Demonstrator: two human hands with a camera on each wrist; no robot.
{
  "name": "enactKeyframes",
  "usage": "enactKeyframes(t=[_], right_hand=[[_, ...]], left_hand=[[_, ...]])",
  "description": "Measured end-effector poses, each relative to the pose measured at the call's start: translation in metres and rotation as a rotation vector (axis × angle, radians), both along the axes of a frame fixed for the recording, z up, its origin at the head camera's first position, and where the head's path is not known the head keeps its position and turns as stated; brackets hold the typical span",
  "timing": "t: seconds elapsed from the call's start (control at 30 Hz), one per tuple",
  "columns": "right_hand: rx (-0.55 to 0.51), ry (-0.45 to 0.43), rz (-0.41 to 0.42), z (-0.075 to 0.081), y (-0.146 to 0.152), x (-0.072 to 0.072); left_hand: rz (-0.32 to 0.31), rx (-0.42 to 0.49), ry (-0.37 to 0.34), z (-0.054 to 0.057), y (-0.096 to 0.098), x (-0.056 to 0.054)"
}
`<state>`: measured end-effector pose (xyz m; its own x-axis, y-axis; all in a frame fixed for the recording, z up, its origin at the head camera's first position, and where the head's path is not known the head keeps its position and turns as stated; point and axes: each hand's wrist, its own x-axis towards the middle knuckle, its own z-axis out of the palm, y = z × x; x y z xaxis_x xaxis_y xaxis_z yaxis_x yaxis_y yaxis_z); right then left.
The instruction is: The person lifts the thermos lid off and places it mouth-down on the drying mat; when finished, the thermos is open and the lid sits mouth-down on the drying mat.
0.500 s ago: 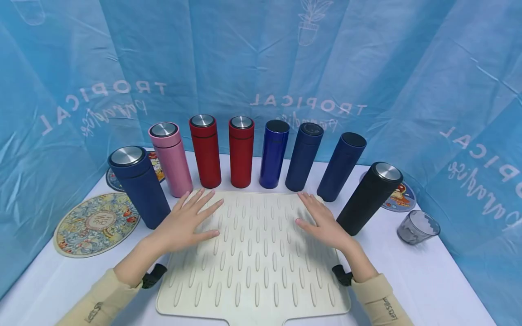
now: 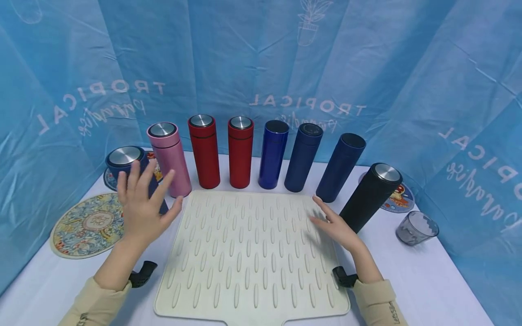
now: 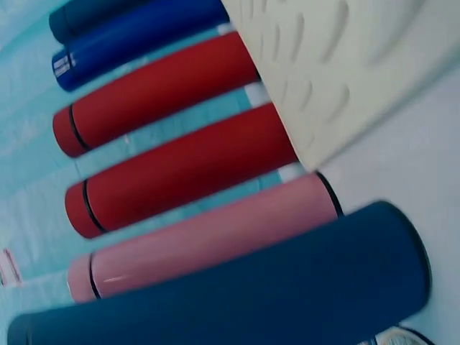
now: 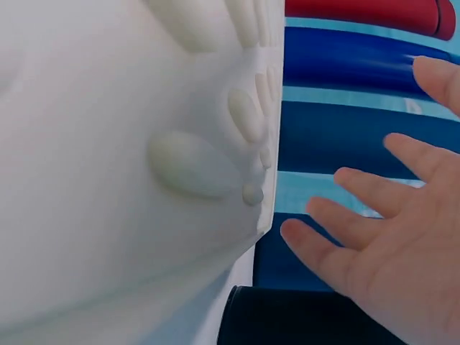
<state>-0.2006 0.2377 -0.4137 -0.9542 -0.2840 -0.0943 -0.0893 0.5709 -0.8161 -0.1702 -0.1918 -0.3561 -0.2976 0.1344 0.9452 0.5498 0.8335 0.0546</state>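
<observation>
Cream mat (image 2: 254,258), lower centre — left hand (image 2: 142,213) before leftmost flask (image 2: 124,155), right hand (image 2: 337,230) near black flask (image 2: 370,197) — both spread, empty.

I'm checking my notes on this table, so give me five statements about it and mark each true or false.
1. The pink bottle stands beside a red bottle. True.
2. The glass stands to the right of the black bottle. True.
3. The pink bottle is the rightmost of the bottles. False: the black bottle is.
4. The left grip and the right grip both hold nothing. True.
5. The right grip is nearer the pink bottle than the black bottle. False: it is nearer the black bottle.
</observation>
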Motion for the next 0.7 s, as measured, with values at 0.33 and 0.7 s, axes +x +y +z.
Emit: enactKeyframes(t=[0.33,0.7], right_hand=[[0.104,-0.006,-0.021,-0.008,0.009,0.001],[0.101,-0.051,-0.006,-0.009,0.009,0.000]], left_hand=[[0.080,0.459,-0.093,-0.007,-0.027,-0.002],[-0.071,0.822,-0.798,-0.018,-0.049,-0.007]])
